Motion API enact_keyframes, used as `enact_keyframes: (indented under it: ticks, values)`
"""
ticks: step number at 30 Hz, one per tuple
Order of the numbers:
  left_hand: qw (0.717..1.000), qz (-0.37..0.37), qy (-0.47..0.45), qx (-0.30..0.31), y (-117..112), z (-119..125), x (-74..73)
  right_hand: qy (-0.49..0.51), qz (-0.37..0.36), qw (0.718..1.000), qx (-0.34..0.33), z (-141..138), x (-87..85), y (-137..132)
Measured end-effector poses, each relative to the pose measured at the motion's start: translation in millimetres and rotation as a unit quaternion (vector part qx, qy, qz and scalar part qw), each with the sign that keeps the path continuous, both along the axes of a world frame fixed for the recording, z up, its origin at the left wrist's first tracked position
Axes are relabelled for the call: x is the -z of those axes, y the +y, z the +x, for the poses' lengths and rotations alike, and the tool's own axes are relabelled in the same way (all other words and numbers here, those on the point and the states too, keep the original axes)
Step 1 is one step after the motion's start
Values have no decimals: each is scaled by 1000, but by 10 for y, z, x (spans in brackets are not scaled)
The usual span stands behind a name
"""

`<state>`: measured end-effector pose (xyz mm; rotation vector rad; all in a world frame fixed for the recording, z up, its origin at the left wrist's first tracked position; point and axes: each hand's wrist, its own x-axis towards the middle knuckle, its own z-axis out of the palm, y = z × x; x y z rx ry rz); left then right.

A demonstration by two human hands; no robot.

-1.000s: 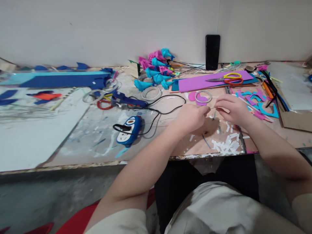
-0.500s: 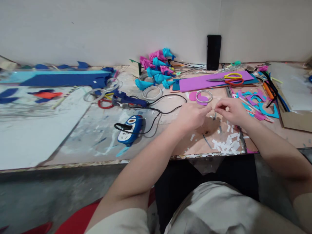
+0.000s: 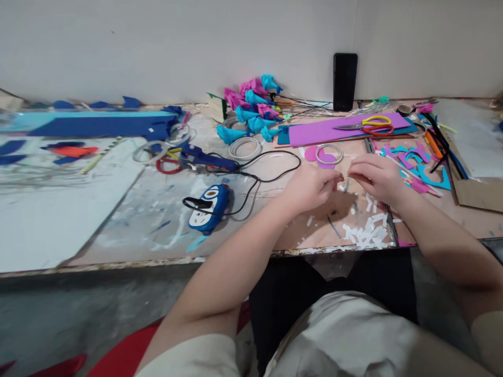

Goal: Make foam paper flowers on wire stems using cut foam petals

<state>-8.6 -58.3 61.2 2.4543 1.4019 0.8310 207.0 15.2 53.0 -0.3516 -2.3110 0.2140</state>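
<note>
My left hand (image 3: 310, 186) and my right hand (image 3: 377, 177) meet above the worktable (image 3: 149, 220), fingertips pinched together on a tiny pale piece (image 3: 344, 176) that I cannot make out. Both hands are closed in a pinch. Just beyond them lies a tape ring (image 3: 329, 153) on pink foam circles (image 3: 314, 154). White paper scraps (image 3: 365, 235) are scattered below my right wrist, near the table's front edge.
A blue glue gun (image 3: 206, 157) with a black cord and a blue-white power strip (image 3: 208, 207) lie left of my hands. Pink and teal paper flowers (image 3: 251, 112), a purple foam sheet (image 3: 334, 131) with scissors (image 3: 369, 125), a black phone (image 3: 345, 81) and foam offcuts (image 3: 420, 167) lie behind.
The hands stay pinched together on the small piece with only slight finger shifts; the view has shifted a little.
</note>
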Motion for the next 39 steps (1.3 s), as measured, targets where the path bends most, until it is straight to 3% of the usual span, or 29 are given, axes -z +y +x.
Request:
enact_keyframes:
  ticks: [6, 9, 11, 15, 20, 24, 27, 29, 30, 32, 35, 36, 37, 39]
  values:
    - [996, 68, 50, -27, -11, -18, 69, 1, -128, 992, -12, -18, -85, -44]
    - [988, 111, 98, -42, 3, -25, 119, 13, -238, 971, 5, -39, -99, -58]
    - [980, 141, 131, -42, 17, -30, 145, 17, -356, 934, 9, -55, -92, -58]
    - [960, 198, 196, -1, 22, -29, 154, 1, -588, 809, 14, -61, -73, -32]
    - [939, 220, 260, 54, -58, 17, 43, -54, -731, 680, 1, -21, -65, 48]
    - [920, 247, 297, 62, -99, 34, -11, -59, -779, 624, -22, -15, -59, 66]
    - [926, 249, 277, 55, -68, 10, 35, -31, -791, 611, -26, -44, -59, 34]
    - [936, 240, 255, 36, -32, -13, 87, -3, -775, 632, -13, -62, -59, 18]
    - [940, 234, 246, 20, -15, -23, 112, 13, -754, 657, -6, -65, -59, 15]
    - [946, 223, 236, -14, 11, -35, 149, 43, -669, 742, 14, -55, -64, 19]
    - [948, 211, 232, -46, 21, -33, 166, 40, -404, 913, 47, -8, -81, 24]
    - [949, 209, 229, -52, 19, -30, 163, 26, -297, 953, 49, 9, -85, 22]
    - [950, 206, 227, -58, 16, -27, 156, 9, -198, 979, 46, 21, -85, 17]
    - [953, 194, 221, -68, 7, -24, 138, -17, -55, 998, 27, 31, -70, 6]
